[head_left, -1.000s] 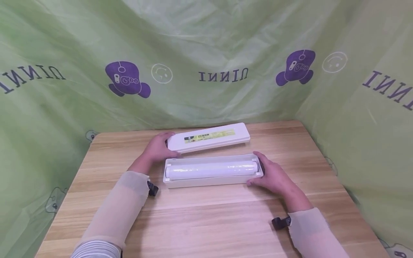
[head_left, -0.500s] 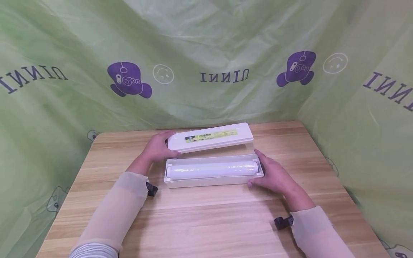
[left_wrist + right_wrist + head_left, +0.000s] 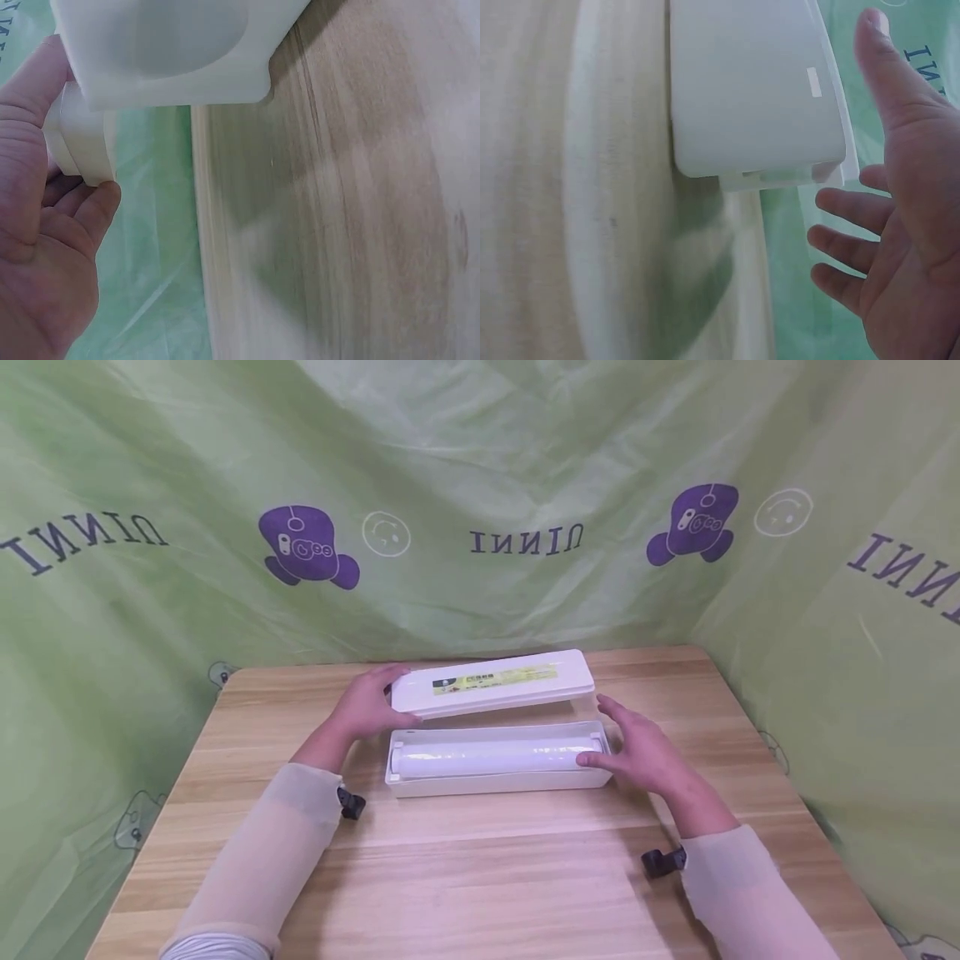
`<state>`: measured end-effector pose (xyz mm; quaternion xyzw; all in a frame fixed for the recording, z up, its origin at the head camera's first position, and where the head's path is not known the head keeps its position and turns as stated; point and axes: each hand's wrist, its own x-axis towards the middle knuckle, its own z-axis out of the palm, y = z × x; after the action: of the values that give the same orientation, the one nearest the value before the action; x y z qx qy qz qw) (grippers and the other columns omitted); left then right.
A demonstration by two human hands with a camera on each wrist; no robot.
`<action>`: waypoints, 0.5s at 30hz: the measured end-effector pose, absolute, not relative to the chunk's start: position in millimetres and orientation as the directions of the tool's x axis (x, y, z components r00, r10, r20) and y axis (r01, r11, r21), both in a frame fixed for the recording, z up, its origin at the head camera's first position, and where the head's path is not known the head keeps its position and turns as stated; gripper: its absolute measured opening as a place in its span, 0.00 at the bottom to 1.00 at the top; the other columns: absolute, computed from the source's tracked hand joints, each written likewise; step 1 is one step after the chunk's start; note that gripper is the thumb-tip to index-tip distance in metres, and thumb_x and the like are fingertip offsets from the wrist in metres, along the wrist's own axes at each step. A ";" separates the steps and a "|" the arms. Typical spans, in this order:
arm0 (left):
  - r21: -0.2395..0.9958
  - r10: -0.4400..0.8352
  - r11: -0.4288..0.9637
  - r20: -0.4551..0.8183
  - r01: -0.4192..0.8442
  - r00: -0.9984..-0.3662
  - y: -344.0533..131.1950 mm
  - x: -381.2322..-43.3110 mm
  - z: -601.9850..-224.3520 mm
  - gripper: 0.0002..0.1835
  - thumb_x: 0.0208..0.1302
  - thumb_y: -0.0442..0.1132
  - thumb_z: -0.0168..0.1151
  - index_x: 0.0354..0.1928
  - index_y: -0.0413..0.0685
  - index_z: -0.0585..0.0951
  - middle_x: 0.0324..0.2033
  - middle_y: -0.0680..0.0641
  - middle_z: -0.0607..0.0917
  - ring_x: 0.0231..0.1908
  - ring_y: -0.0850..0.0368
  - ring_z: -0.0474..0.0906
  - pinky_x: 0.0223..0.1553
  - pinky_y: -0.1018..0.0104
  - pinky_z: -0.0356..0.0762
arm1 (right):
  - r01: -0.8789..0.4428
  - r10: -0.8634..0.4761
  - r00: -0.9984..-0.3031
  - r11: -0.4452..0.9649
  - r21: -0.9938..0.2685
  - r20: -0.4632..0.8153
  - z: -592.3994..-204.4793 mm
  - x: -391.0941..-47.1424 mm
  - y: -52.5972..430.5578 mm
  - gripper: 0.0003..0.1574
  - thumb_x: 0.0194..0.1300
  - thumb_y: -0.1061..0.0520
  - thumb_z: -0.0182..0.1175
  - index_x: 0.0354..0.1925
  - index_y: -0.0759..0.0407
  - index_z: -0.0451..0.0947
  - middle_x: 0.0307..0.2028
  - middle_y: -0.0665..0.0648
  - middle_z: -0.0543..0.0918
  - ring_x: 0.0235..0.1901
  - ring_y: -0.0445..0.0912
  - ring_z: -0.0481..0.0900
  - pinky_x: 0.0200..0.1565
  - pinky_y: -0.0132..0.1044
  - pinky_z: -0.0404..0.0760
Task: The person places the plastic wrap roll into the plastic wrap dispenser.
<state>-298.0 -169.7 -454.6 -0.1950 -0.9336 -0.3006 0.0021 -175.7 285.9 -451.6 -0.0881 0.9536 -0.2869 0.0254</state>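
Observation:
A long white plastic box point(image 3: 498, 784) sits on the wooden table, a clear-wrapped roll of cling film point(image 3: 480, 760) lying inside. Behind it, my left hand point(image 3: 367, 703) holds the left end of the white lid point(image 3: 412, 692), thumb on the near side and fingers on the far side. The lid is raised, its label facing up and its right end angled away. In the left wrist view, the fingers pinch the lid's end point(image 3: 84, 135) beyond the box. My right hand point(image 3: 919, 202) is spread at the box's right end, apart from it in the right wrist view.
The wooden table point(image 3: 480, 877) extends around the box on all sides. Green printed cloth point(image 3: 465, 593) hangs behind the table and along both sides. A dark wrist camera point(image 3: 663, 862) juts from the right wrist, and another dark camera point(image 3: 350, 803) from the left.
The right hand has let go of the box's right end and risen above it with fingers spread. The lid has shifted slightly right, its right end lifting, still in the left hand.

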 end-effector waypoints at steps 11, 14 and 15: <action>0.563 0.361 0.745 0.111 0.358 -0.926 -173.6 -290.1 -445.9 0.56 0.39 0.59 0.86 0.72 0.46 0.74 0.71 0.41 0.74 0.70 0.38 0.68 0.72 0.40 0.65 | -0.135 -0.121 -0.991 0.837 -0.530 0.062 -444.1 -199.7 284.7 0.77 0.54 0.20 0.68 0.83 0.56 0.46 0.75 0.71 0.63 0.72 0.72 0.61 0.70 0.70 0.63; 0.562 0.365 0.744 0.112 0.362 -0.924 -174.9 -287.4 -443.6 0.56 0.39 0.59 0.86 0.73 0.47 0.74 0.72 0.42 0.73 0.71 0.38 0.67 0.73 0.40 0.65 | -0.125 -0.104 -0.992 0.833 -0.539 0.070 -442.7 -205.6 283.0 0.78 0.54 0.21 0.69 0.84 0.53 0.42 0.76 0.73 0.60 0.73 0.73 0.59 0.71 0.71 0.61; 0.562 0.366 0.743 0.113 0.363 -0.924 -175.4 -286.3 -443.1 0.56 0.39 0.59 0.86 0.73 0.47 0.74 0.72 0.42 0.73 0.71 0.38 0.67 0.73 0.40 0.65 | -0.123 -0.100 -0.992 0.832 -0.541 0.072 -442.2 -207.3 282.5 0.79 0.54 0.21 0.70 0.84 0.51 0.40 0.76 0.73 0.59 0.73 0.73 0.59 0.71 0.71 0.60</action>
<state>-286.3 -175.4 -443.1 -0.1952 -0.9336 -0.3004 -0.0024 -207.3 282.5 -442.2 -0.0581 0.9569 -0.2837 -0.0204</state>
